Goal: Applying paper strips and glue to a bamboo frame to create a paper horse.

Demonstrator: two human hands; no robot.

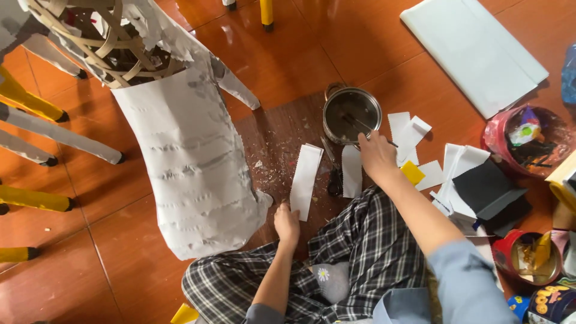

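My right hand (pixel 377 155) reaches to the rim of a round metal pot (pixel 351 114) and grips a thin brush (pixel 360 124) whose tip lies inside the pot. My left hand (pixel 287 223) rests on the floor by my knee, its fingers closed on the near end of a long white paper strip (pixel 306 179). A second white strip (pixel 351 171) lies just right of it, with dark scissors (pixel 333 177) between the two. A large woven frame partly covered in white paper (pixel 192 162) stands to the left of my left hand.
Cut white paper pieces (pixel 408 133), a yellow scrap (pixel 412 172) and black sheets (pixel 493 193) lie to the right. A pink bucket (pixel 495 129), a red tin (pixel 503 255) and a folded white sheet (pixel 474 48) sit further right. Yellow and grey furniture legs (pixel 36 105) stand at left.
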